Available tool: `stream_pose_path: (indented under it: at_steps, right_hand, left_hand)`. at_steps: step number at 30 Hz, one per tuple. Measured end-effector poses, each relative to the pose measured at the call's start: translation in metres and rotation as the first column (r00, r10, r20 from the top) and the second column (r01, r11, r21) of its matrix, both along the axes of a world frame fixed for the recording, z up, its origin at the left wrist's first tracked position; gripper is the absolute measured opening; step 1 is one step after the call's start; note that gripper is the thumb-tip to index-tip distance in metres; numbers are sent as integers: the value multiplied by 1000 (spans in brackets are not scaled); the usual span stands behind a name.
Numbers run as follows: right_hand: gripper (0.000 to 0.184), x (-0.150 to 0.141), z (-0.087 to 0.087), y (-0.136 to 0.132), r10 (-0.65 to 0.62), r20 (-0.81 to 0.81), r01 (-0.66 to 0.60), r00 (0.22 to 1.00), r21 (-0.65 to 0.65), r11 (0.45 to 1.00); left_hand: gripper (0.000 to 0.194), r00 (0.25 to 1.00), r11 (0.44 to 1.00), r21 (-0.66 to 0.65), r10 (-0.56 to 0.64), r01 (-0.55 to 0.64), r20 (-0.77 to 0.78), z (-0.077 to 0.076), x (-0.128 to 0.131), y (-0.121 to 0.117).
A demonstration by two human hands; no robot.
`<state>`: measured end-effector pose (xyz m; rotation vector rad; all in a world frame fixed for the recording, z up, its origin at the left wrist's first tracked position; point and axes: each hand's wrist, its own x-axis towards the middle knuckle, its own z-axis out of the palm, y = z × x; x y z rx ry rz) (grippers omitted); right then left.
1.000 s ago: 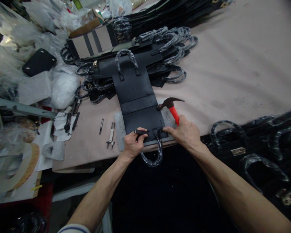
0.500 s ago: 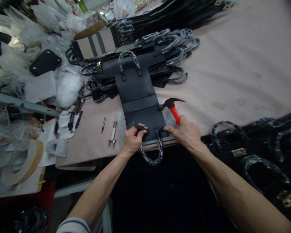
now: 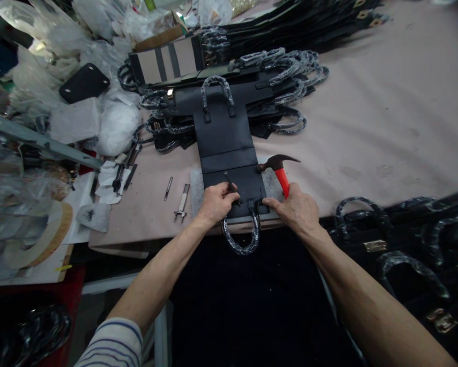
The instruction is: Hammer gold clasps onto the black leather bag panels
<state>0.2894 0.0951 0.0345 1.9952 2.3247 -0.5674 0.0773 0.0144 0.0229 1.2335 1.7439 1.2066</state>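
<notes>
A long black leather bag panel point(image 3: 225, 148) lies flat on the table, its near end on a grey felt pad point(image 3: 196, 189). A plastic-wrapped black handle point(image 3: 241, 237) hangs from that end over the table edge. My left hand point(image 3: 215, 203) is closed on a thin black punch tool point(image 3: 231, 185), which stands tilted on the panel near the handle base. My right hand point(image 3: 295, 208) grips a hammer point(image 3: 277, 170) with a red handle, its fingertips pressing the panel beside the handle's right end.
More black panels with wrapped handles point(image 3: 274, 76) are stacked behind. Small metal tools point(image 3: 182, 201) lie left of the pad. Plastic bags and clutter point(image 3: 60, 76) fill the left side. Finished black bags point(image 3: 404, 239) sit at the lower right. The pink table top point(image 3: 385, 112) stretches right.
My left hand has turned the black punch from lying flat to standing tilted on the panel. The view has shifted slightly; my right hand stays on the hammer.
</notes>
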Motion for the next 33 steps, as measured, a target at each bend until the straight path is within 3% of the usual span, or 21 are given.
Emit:
stream_pose_path:
  at_steps: [9,17,19,22,24,27,30,33]
  right_hand:
    - [70,2,-3,0,3,-18,-3,1000,14,1000]
    - [68,1,-1,-2,-4,-36,3,999,-6,1000]
    - [60,4,-2,2,-2,-77,0,997,-31,1000]
    - [32,12,2,10,-3,-223,-23,975,-111,994]
    - [25,17,18,12,-35,-366,-26,930,-161,987]
    - [26,21,65,5,-24,-563,-38,826,-98,994]
    - [26,23,116,-14,178,-617,-126,767,128,984]
    - [24,27,136,-33,423,-470,-282,775,343,896]
  left_hand:
    - [16,958,978,209,39,22,-285,-11,10,-23]
    - [14,911,961,261,21,95,-412,-16,12,-27]
    - [15,907,957,268,17,106,-421,-17,13,-27]
    - [15,896,953,273,5,129,-443,-18,13,-28]
    - [15,892,953,273,5,133,-453,-19,13,-28]
    - [15,887,950,281,10,136,-462,-19,14,-28]
    - [17,873,944,286,-2,162,-487,-19,14,-29]
    - [19,867,946,283,3,160,-498,-19,15,-29]
